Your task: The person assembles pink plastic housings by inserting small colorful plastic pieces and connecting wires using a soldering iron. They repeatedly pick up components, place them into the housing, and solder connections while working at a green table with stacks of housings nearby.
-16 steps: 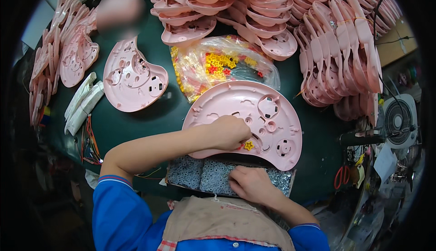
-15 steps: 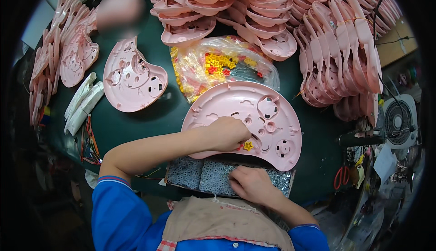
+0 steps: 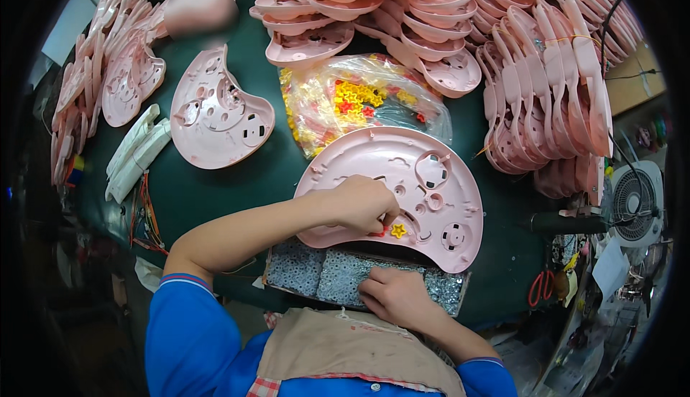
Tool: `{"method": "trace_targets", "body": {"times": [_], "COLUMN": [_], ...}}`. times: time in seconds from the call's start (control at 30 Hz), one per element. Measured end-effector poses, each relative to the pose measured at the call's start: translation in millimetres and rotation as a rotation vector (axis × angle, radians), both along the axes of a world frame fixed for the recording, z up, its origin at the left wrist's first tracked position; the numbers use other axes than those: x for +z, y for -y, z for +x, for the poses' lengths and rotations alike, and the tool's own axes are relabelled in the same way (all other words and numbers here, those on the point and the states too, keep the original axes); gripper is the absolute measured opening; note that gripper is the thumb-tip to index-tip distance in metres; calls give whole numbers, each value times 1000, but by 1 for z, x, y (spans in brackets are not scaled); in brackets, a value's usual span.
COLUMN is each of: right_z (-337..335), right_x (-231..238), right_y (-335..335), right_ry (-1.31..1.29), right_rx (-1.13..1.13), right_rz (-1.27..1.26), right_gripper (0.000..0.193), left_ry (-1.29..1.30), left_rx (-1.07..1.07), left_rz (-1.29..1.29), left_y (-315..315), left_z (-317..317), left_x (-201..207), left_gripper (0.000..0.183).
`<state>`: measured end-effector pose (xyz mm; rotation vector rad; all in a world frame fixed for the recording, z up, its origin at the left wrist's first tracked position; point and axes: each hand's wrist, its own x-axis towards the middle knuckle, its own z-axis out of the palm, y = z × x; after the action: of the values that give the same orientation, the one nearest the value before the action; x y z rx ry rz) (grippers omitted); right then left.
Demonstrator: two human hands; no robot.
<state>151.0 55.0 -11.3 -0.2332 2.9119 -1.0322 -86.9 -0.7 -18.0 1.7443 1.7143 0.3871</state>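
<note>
A pink plastic shell (image 3: 345, 154), curved and with several holes and posts, lies inner side up on the table before me. My left hand (image 3: 359, 206) reaches over it, fingers pinched together on a small red plastic star (image 3: 379, 232), mostly hidden by the fingertips. Right beside it, a yellow plastic star (image 3: 398, 232) sits in the shell. My right hand (image 3: 395, 295) is down at the open box (image 3: 287, 271) of small metal parts, its fingers curled in; whatever they hold is hidden.
Beyond the shell lies a clear plastic bag (image 3: 316, 84) of yellow and red stars. Another pink shell (image 3: 208, 127) is at the left, near white wrapped bundles (image 3: 135, 154) and loose wires (image 3: 147, 214). Stacked pink shells (image 3: 532, 88) crowd the back. Red scissors (image 3: 540, 288) and a fan (image 3: 636, 203) are right.
The whole view has shifted slightly. My left fingers have drawn back a little from the yellow star, showing more of the red one. My right hand stays at the box.
</note>
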Motion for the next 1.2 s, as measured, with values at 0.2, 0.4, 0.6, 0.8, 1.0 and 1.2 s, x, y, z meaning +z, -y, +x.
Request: {"method": "trace_targets", "body": {"times": [0.2,0.4,0.6,0.8,1.0,1.2], "right_z": [5,12,-2,-50,-72,-76], "right_x": [10,12,24,17,21,18], "right_y": [-7,-19,-50,-105,-106,-98], "right_ry": [129,106,-56,-96,88,86], "right_rx": [-89,-232,-351,-118,6,-33], "right_rz": [-222,-432,-395,42,165,256], "right_gripper": [12,19,12,9,9,9], "left_ry": [-113,-29,-176,-41,-227,-147], "left_rx": [98,-56,18,35,-144,-100], "left_rz": [26,92,97,545,426,483], "left_y": [2,4,4,60,117,119], "left_z": [13,-5,4,15,54,55], "left_x": [1,-8,-9,19,7,0], "left_gripper": [14,16,23,15,10,10]}}
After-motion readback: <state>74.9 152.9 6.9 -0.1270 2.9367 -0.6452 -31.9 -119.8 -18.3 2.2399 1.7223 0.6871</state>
